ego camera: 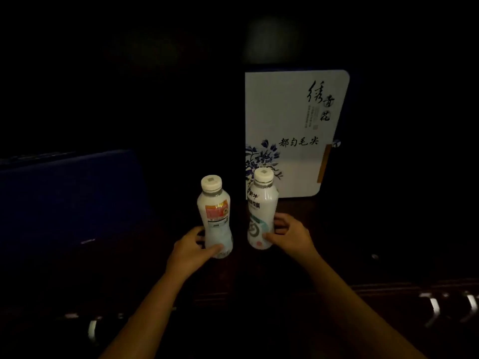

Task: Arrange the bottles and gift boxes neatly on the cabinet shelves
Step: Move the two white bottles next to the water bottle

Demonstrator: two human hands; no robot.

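Observation:
Two white drink bottles stand upright side by side on a dark cabinet shelf (233, 275). My left hand (193, 248) grips the base of the left bottle (214, 211), which bears a red label. My right hand (290, 235) wraps the lower part of the right bottle (261, 211), which has black lettering and a teal mark. Behind the right bottle a white gift box (293, 120) with blue flowers and black calligraphy stands upright. A dark blue gift box (70, 193) lies at the left, dim in the shadow.
The scene is very dark. Metal drawer handles glint along the cabinet front at the lower left (92, 330) and lower right (432, 304). A small round knob (374, 256) shows to the right of my right hand.

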